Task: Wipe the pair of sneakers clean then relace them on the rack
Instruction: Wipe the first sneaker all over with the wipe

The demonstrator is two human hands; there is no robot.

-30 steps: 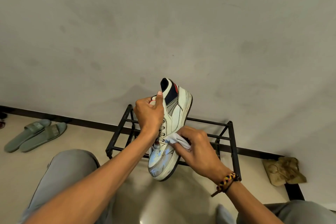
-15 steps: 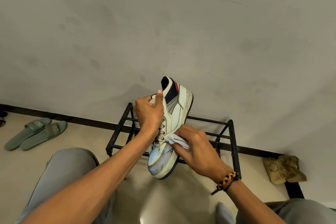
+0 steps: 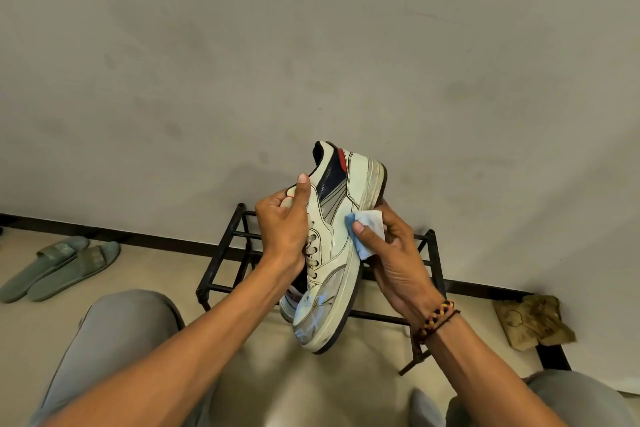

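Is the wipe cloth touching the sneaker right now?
Touching. The head view shows the right hand pressing the cloth flat on the sneaker side panel beside the midsole, no gap visible; the left hand grips the tongue area.

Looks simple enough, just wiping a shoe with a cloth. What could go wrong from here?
1. The left hand alone holds the sneaker in the air above the rack; a hard push might twist it loose, and it could fall.
2. The right hand pinches only a small wipe, so fingers may rub the dirty sole edge and smear grime back.
3. The grey toe cap looks scuffed, and it may get skipped.
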